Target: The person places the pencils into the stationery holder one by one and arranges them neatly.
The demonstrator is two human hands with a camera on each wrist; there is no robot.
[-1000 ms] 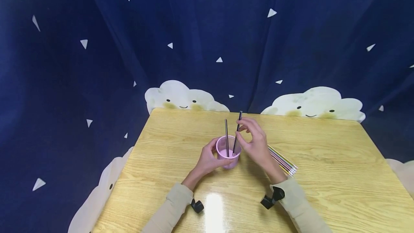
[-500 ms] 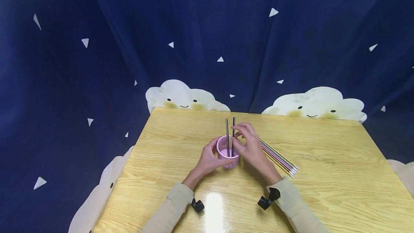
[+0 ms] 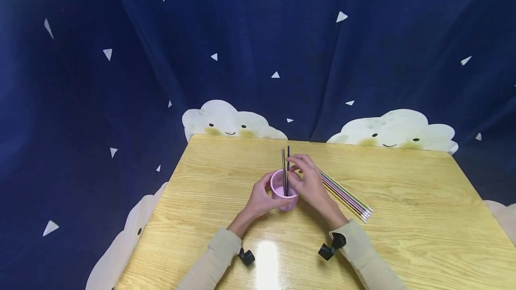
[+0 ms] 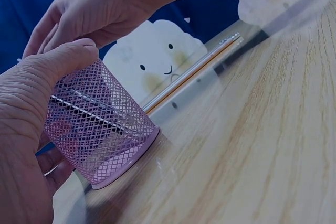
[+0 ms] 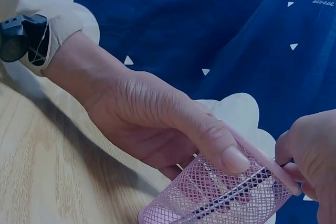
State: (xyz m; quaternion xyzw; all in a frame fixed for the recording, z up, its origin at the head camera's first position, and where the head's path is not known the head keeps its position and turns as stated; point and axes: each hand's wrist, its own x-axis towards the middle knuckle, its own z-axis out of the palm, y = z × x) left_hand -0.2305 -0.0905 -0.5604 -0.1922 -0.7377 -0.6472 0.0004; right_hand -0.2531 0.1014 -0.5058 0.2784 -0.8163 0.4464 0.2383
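Note:
My left hand (image 3: pixel 258 198) grips a pink mesh pencil cup (image 3: pixel 288 205) from its left side, thumb across the near wall below the rim. In the left wrist view the cup (image 4: pixel 100 129) stands on the table. One dark pencil (image 3: pixel 283 162) stands inside, leaning close to a second dark pencil (image 3: pixel 288 151). My right hand (image 3: pixel 311 187) pinches that second pencil above the rim, its lower end down in the cup. Through the mesh in the right wrist view a dark-and-light striped pencil (image 5: pixel 231 195) shows; the right fingertips are partly hidden there.
Several coloured pencils (image 3: pixel 347 197) lie side by side on the wooden table (image 3: pixel 411 200), right of the cup and partly behind the right hand. A navy curtain (image 3: pixel 250 48) with white clouds hangs behind the table's far edge.
My right hand has moved left and lowered its pencil into the cup, bringing it upright beside the other one. More of the pencil row now shows. The left hand keeps its grip.

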